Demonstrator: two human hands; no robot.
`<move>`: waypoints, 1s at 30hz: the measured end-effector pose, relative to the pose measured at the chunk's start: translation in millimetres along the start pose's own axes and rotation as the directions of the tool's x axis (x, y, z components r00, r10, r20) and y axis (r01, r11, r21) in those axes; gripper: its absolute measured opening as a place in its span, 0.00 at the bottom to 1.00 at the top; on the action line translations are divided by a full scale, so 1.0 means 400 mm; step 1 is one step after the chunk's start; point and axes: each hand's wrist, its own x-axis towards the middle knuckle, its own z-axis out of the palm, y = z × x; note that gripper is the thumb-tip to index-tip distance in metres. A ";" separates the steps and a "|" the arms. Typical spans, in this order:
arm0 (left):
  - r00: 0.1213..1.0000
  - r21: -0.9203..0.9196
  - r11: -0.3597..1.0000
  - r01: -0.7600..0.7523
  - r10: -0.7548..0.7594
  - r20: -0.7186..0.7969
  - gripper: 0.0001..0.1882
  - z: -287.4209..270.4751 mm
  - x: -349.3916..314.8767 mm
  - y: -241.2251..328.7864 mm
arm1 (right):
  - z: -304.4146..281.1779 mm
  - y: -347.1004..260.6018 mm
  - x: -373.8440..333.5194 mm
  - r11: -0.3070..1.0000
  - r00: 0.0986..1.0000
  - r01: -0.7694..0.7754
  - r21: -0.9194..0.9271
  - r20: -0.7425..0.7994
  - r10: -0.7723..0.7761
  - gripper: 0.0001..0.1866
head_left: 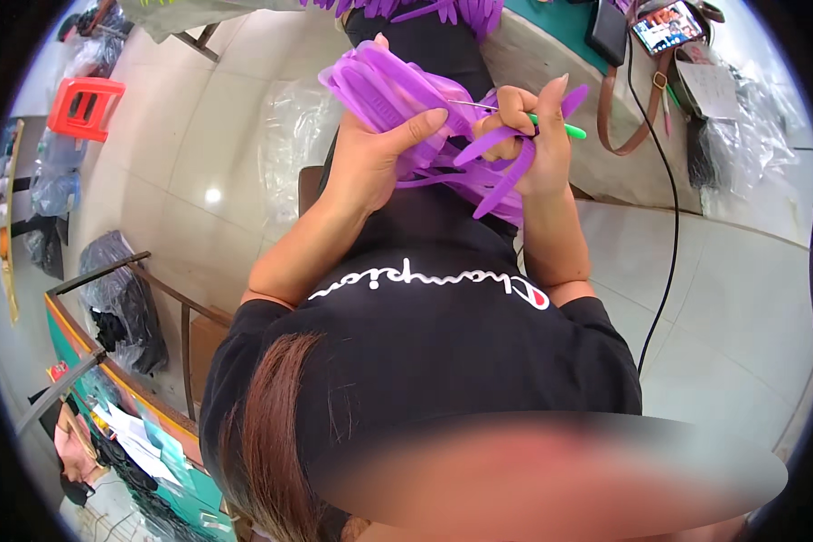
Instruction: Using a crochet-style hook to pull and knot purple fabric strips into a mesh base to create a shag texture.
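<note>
My left hand (375,154) is closed around a thick bundle of purple, flexible rubber-like straps (370,81), its thumb lying across their near side. Close on the right, my right hand (546,149) grips a slim tool with a green handle (573,132) and a thin metal shaft. That shaft points left against the bundle; its tip is too small to make out. A few purple strap ends (506,185) stick out around the right hand's fingers, and more hang below, between the two hands, above my lap.
More purple straps (461,11) lie at the top edge. On the right, a table holds a lit phone (668,29), a black case (607,32) and a brown strap (605,117). A black cable (676,226) hangs down. A red stool (86,108) and clear plastic (289,135) are on the left.
</note>
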 end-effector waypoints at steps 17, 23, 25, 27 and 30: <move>0.998 -0.001 0.998 -0.058 0.058 -0.016 0.42 -0.017 0.015 -0.014 | -0.011 0.001 -0.011 0.999 0.999 -0.037 -0.027 -0.008 0.036 0.29; 0.994 0.134 0.986 -0.100 0.105 -0.026 0.40 -0.019 0.008 -0.010 | 0.014 0.009 -0.018 0.666 0.945 0.029 -0.745 -0.196 -0.261 0.31; 0.978 0.021 0.983 0.183 -0.185 0.095 0.27 -0.041 -0.004 0.016 | -0.028 -0.008 0.019 0.604 0.830 0.123 -0.788 -0.252 -0.498 0.30; 0.913 0.035 0.946 0.323 -0.322 0.252 0.25 -0.033 0.000 0.041 | -0.101 -0.092 0.042 0.630 0.735 0.041 -0.776 -0.404 -0.545 0.28; 0.712 0.126 0.848 0.515 -0.505 0.488 0.17 -0.073 -0.006 0.040 | -0.239 -0.145 0.100 0.667 0.585 0.117 -0.735 -0.492 -0.645 0.28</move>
